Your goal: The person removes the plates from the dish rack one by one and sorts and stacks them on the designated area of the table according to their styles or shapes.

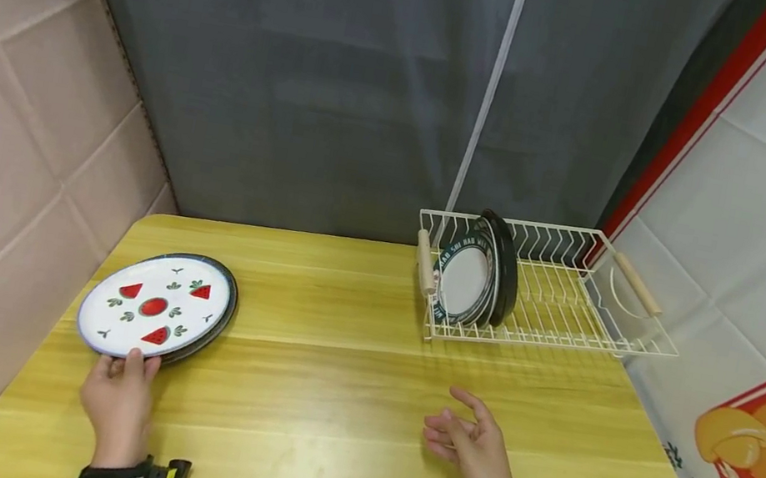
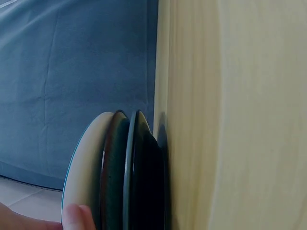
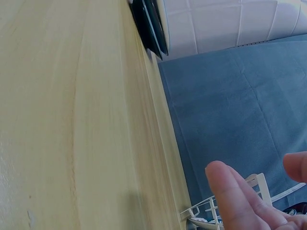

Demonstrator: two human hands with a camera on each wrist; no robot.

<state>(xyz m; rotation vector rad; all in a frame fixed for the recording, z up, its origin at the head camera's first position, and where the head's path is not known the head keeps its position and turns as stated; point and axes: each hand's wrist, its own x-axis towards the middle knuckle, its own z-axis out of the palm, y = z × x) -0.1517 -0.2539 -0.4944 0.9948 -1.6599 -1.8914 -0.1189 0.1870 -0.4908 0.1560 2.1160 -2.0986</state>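
Observation:
My left hand (image 1: 120, 408) pinches the near rim of a white plate (image 1: 156, 277) painted with watermelon slices, on top of a stack at the table's left. In the left wrist view its fingertips (image 2: 79, 218) lie against the underside of that plate. Below it come a brown-rimmed dark plate (image 2: 115, 167) and a lower dark plate (image 2: 146, 187), nearest the wood. Over the right half of the table, my right hand (image 1: 475, 451) holds nothing, its fingers loosely bent, in front of a white wire dish rack (image 1: 555, 302).
Several plates stand on edge at the rack's left end, a green-rimmed white plate (image 1: 463, 282) in front and a black one (image 1: 508, 273) to its right. The rack has wooden handles (image 1: 637, 283). A grey curtain (image 1: 301, 90) hangs behind the wooden table (image 1: 313, 430), with tiled walls at both sides.

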